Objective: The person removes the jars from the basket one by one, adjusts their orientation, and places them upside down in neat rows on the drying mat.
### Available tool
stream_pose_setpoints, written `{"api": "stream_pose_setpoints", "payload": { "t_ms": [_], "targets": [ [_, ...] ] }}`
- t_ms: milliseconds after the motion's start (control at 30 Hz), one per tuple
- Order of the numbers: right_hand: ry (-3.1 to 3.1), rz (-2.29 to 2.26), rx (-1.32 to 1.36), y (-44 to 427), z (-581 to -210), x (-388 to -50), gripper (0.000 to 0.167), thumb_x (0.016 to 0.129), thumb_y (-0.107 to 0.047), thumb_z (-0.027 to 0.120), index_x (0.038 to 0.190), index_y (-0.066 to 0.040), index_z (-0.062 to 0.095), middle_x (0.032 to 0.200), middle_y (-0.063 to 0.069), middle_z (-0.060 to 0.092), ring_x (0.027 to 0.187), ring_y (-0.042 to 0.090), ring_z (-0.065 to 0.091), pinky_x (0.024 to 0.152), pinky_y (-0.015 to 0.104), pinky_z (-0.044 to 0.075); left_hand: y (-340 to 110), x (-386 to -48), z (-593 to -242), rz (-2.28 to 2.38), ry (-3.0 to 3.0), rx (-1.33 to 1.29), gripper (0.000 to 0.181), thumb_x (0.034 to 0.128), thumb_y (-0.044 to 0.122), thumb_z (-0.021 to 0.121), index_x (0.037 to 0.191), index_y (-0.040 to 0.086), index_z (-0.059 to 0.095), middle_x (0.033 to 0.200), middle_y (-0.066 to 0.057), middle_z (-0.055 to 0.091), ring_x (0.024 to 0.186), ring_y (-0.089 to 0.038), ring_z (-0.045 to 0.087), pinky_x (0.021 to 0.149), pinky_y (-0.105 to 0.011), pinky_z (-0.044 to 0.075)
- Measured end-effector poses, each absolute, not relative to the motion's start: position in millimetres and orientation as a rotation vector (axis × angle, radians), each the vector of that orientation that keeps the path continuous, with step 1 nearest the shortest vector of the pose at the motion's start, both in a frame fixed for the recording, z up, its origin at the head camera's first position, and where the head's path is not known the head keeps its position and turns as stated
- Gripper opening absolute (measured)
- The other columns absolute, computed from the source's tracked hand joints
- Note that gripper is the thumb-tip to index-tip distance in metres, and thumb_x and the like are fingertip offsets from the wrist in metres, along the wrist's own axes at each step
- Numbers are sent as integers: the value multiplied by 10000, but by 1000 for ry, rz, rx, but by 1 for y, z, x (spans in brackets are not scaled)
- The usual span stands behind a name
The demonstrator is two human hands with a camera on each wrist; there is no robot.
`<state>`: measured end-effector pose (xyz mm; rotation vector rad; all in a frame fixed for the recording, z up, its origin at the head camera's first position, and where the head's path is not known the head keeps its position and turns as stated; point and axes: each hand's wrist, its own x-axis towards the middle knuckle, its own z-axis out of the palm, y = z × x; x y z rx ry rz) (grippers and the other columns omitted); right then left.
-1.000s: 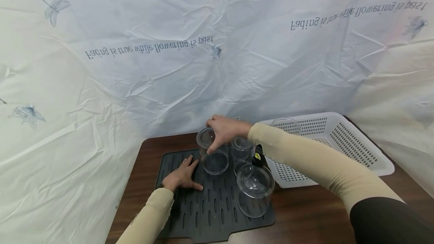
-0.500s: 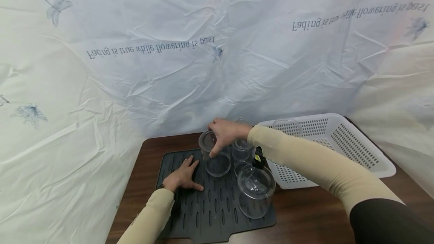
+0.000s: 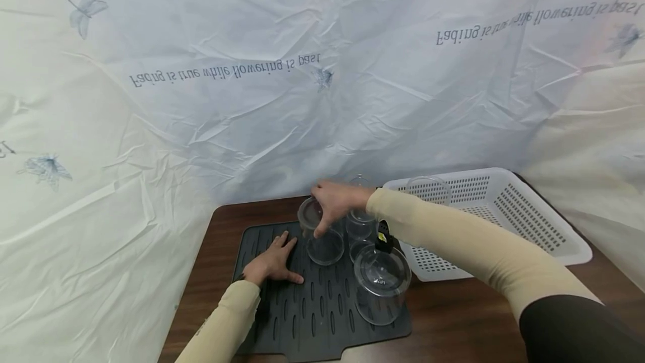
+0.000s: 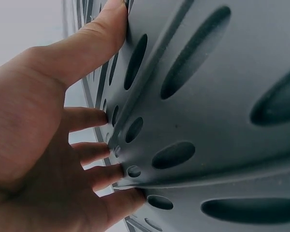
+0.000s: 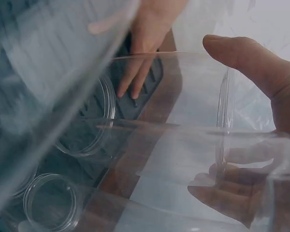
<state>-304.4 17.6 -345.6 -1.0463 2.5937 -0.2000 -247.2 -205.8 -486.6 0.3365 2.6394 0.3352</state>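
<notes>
My right hand (image 3: pixel 336 201) grips a clear round lidded jar (image 3: pixel 325 250) from above, thumb on the near side and fingers over the far side of its top. In the right wrist view, thumb and fingers of the right hand (image 5: pixel 261 72) span the lid (image 5: pixel 223 106). The jar stands on or just over a dark ribbed drying mat (image 3: pixel 302 329); contact cannot be made out. My left hand (image 3: pixel 272 263) lies on the mat's left part, fingers spread. The left wrist view shows the fingertips of the left hand (image 4: pixel 43 111) touching the slotted mat (image 4: pixel 208 145).
Close by on the right are a smaller clear jar (image 3: pixel 359 229) and a larger lidded jar (image 3: pixel 380 301), partly beneath my right forearm. A white slotted basket (image 3: pixel 574 251) sits on the wooden table (image 3: pixel 453 318) at right. Printed white sheeting (image 3: pixel 242 122) hangs behind.
The right hand and its jar have shifted slightly to the right and nearer to me. My left hand stays in place on the mat.
</notes>
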Motion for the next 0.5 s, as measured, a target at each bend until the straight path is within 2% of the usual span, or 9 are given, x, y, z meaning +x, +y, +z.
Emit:
{"api": "stream_pose_setpoints", "payload": {
  "t_ms": [233, 500],
  "targets": [
    [2582, -223, -1046, 17, -347, -302, 880, 705, -572, 803, 1355, -73, 481, 1264, 117, 478, 963, 176, 542, 775, 320, 510, -206, -248, -489, 343, 2639, 331, 1086, 705, 523, 830, 1553, 134, 276, 1639, -153, 72, 1497, -391, 99, 1114, -611, 290],
    [2582, -169, -1015, 19, -346, -302, 931, 714, -574, 800, 1411, -77, 435, 1327, 126, 445, 1004, 185, 538, 812, 341, 507, -205, -249, -489, 339, 2644, 338, 1085, 704, 522, 831, 1552, 129, 280, 1637, -160, 69, 1496, -397, 99, 1111, -612, 293]
  ]
}}
